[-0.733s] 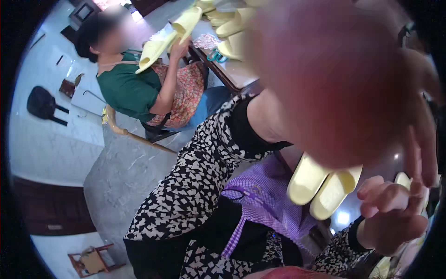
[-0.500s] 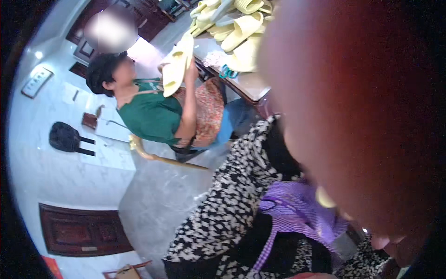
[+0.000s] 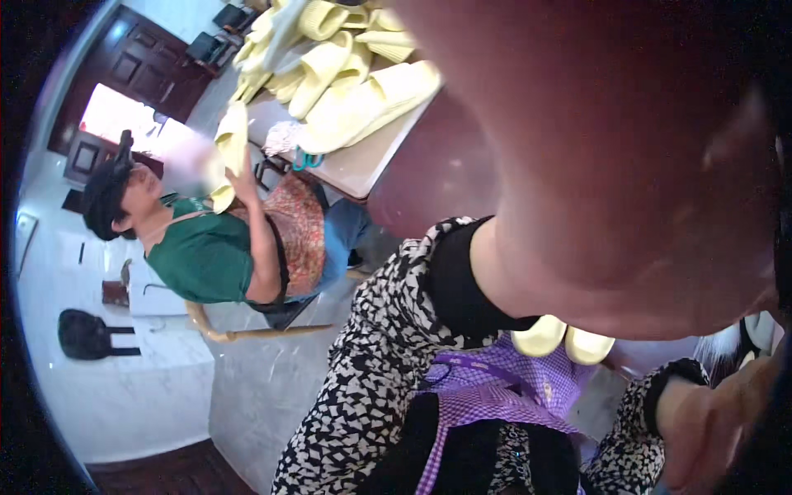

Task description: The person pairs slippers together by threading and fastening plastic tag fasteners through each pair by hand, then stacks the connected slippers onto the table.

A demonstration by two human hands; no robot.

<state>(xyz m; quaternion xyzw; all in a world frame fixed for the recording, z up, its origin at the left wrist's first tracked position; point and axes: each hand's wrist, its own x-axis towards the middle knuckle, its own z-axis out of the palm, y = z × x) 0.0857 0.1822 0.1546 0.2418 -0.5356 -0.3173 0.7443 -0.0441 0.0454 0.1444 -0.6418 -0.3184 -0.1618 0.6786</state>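
Left hand [image 3: 627,181]: seen blurred, close up; grip cannot be told. Right hand [image 3: 718,425]: edge-cut, grip likewise unclear. Two slippers [image 3: 539,337]: seen below left hand, best handled with view unobstructed.

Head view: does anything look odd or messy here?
Mostly the left hand: it looms so close up that it looks blurred and hides much of the upper right. Some slippers on the table lie in a jumbled heap. I see no spill or damage.
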